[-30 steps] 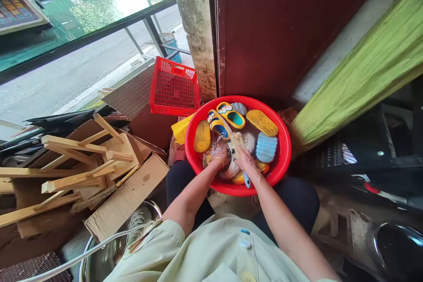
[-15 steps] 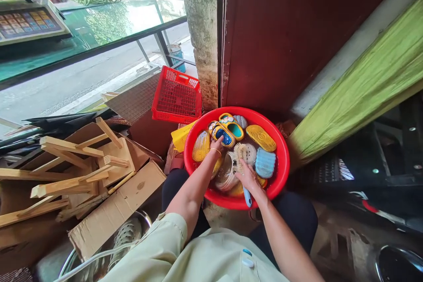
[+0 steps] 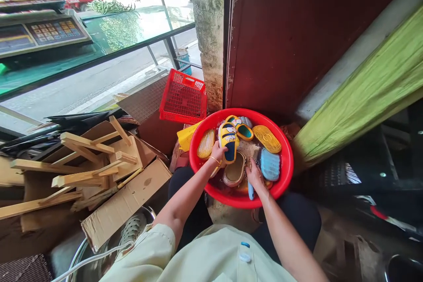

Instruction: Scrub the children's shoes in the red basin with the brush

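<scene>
A red basin [image 3: 287, 158] of water holds several clogs and slippers. My left hand [image 3: 218, 153] is closed on the heel end of a yellow and blue clog [image 3: 228, 139], raised and tilted over the basin. My right hand [image 3: 255, 176] grips a scrub brush [image 3: 251, 190] with a light blue handle; its pale bristles are partly hidden by the fingers. Between the hands floats a beige clog [image 3: 234, 171]. Beyond lies a second yellow clog [image 3: 245, 131] with a green inside. A light blue slipper [image 3: 270, 165] and a yellow sole [image 3: 267, 138] are at the right, another yellowish sole [image 3: 205, 143] at the left.
A red plastic crate [image 3: 183, 97] stands behind the basin, with a yellow object [image 3: 189, 135] beside it. Wooden stools [image 3: 95, 154] and a cardboard flap [image 3: 128, 202] crowd the left. A green curtain [image 3: 357, 88] hangs at the right, next to a dark red panel [image 3: 280, 35].
My left hand has lifted the yellow and blue clog and tipped it upright, nearer to me. The brush in my right hand has shifted lower in the basin. The view has turned slightly left.
</scene>
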A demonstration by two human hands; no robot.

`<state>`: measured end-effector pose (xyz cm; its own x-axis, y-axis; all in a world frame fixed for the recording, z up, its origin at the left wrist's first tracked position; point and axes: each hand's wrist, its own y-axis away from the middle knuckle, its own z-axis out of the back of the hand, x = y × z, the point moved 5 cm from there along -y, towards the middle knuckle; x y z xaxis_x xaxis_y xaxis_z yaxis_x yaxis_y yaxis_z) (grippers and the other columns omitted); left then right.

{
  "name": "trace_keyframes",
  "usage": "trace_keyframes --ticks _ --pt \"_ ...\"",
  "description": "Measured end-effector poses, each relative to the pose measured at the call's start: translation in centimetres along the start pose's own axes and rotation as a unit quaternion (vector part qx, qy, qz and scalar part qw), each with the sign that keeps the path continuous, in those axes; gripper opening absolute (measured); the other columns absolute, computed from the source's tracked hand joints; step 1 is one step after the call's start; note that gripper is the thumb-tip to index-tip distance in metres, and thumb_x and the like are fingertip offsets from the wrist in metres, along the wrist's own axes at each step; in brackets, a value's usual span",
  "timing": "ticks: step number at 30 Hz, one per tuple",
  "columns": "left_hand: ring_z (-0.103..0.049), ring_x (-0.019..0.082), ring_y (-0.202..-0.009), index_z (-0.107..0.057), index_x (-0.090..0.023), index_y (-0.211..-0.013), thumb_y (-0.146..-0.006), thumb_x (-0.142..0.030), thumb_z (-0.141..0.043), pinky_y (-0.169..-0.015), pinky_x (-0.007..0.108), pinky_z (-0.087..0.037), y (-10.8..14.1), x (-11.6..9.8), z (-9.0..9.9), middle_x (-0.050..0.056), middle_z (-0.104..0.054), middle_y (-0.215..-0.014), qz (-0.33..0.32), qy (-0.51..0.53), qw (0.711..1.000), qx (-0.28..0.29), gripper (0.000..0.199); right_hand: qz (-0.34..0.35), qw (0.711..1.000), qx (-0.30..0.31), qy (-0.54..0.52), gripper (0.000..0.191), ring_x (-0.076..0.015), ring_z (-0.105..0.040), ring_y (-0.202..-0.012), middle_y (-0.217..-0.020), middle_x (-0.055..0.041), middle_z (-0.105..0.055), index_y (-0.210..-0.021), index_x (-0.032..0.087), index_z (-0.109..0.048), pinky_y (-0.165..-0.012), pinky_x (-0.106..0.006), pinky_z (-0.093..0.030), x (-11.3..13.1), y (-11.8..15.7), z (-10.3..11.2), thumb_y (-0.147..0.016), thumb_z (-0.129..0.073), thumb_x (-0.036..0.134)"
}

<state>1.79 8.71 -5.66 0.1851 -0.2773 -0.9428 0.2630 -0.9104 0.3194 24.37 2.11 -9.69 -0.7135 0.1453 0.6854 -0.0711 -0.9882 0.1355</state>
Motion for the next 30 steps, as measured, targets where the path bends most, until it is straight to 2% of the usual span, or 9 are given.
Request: trace_keyframes --ticks 5,9,12,15,18,22,25,27,30 --pt "-0.070 0.025 -0.102 -0.062 -0.019 -0.114 -0.075 -0.022 -0.071 -0.094 0.037 -0.057 4.4 0.5 1.6 0.006 -0.075 -0.108 -0.107 -0.102 0.985 0.085 0.041 -0.005 0.998 -0.048 -0.037 0.063 -0.0300 -0.058 -0.141 -0.150 -0.0201 -0.063 -0.159 0.010 -0.048 -0.116 -0.044 -0.047 1.3 1.1 2.5 -0.101 -0.044 0.034" --pt "-0.069 0.027 -0.108 -0.060 -0.022 -0.122 -0.083 -0.026 -0.067 -0.100 0.039 -0.053 6.7 1.7 2.4 0.009 -0.074 -0.115 -0.130 -0.295 0.946 0.026 0.040 0.096 0.991 -0.094 -0.014 0.061 -0.0298 -0.058 -0.139 -0.149 -0.0206 -0.063 -0.159 0.013 -0.048 -0.114 -0.046 -0.049 5.1 3.5 4.3 -0.104 -0.039 0.035" --pt "-0.069 0.032 -0.117 -0.051 -0.017 -0.142 -0.086 -0.024 -0.062 -0.104 0.042 -0.051 7.6 2.6 1.5 0.015 -0.072 -0.125 -0.122 -0.378 0.918 0.011 0.057 0.152 0.986 -0.042 0.055 0.057 -0.0291 -0.065 -0.127 -0.140 -0.0195 -0.066 -0.159 0.017 -0.052 -0.107 -0.039 -0.053 7.9 6.2 3.7 -0.107 -0.037 0.035" --pt "-0.065 0.035 -0.128 -0.040 -0.011 -0.155 -0.090 -0.026 -0.058 -0.111 0.046 -0.049 8.1 3.2 0.2 0.023 -0.065 -0.142 -0.156 -0.395 0.905 0.026 0.069 0.137 0.977 0.026 0.160 0.055 -0.0275 -0.072 -0.106 -0.127 -0.0167 -0.068 -0.161 0.025 -0.052 -0.091 -0.036 -0.057 9.4 7.9 2.4 -0.110 -0.035 0.035" --pt "-0.065 0.036 -0.131 -0.035 -0.007 -0.159 -0.092 -0.027 -0.057 -0.113 0.048 -0.049 8.1 3.9 -0.4 0.026 -0.063 -0.145 -0.154 -0.413 0.896 0.053 0.074 0.108 0.964 0.061 0.235 0.054 -0.0263 -0.072 -0.096 -0.121 -0.0157 -0.068 -0.162 0.029 -0.050 -0.082 -0.034 -0.056 10.8 7.1 1.7 -0.110 -0.035 0.031" --pt "-0.065 0.037 -0.133 -0.033 -0.005 -0.163 -0.090 -0.025 -0.057 -0.114 0.049 -0.050 7.9 4.6 0.0 0.026 -0.065 -0.143 -0.118 -0.449 0.883 0.071 0.079 0.086 0.964 0.061 0.245 0.053 -0.0260 -0.070 -0.106 -0.121 -0.0160 -0.070 -0.162 0.024 -0.050 -0.090 -0.033 -0.052 13.0 2.5 2.4 -0.110 -0.037 0.024" --pt "-0.055 0.037 -0.146 -0.032 -0.008 -0.165 -0.089 -0.023 -0.058 -0.120 0.048 -0.046 8.1 4.6 0.1 0.025 -0.055 -0.157 -0.151 -0.451 0.876 0.077 0.082 0.072 0.967 0.057 0.237 0.051 -0.0250 -0.068 -0.111 -0.121 -0.0164 -0.073 -0.158 0.018 -0.054 -0.096 -0.033 -0.050 13.5 -0.5 3.6 -0.110 -0.038 0.022" --pt "-0.051 0.036 -0.149 -0.032 -0.009 -0.166 -0.087 -0.021 -0.058 -0.123 0.049 -0.044 8.3 4.7 0.1 0.024 -0.050 -0.162 -0.170 -0.443 0.877 0.075 0.084 0.076 0.966 0.061 0.241 0.050 -0.0253 -0.068 -0.113 -0.123 -0.0163 -0.073 -0.156 0.018 -0.055 -0.098 -0.033 -0.050 13.1 -0.7 4.2 -0.110 -0.037 0.023" --pt "-0.052 0.036 -0.148 -0.032 -0.010 -0.166 -0.086 -0.020 -0.059 -0.122 0.051 -0.044 8.3 5.0 0.1 0.023 -0.053 -0.160 -0.164 -0.421 0.890 0.062 0.085 0.107 0.957 0.070 0.261 0.055 -0.0282 -0.068 -0.114 -0.126 -0.0176 -0.071 -0.163 0.021 -0.048 -0.097 -0.036 -0.053 12.0 2.1 3.9 -0.110 -0.033 0.028"
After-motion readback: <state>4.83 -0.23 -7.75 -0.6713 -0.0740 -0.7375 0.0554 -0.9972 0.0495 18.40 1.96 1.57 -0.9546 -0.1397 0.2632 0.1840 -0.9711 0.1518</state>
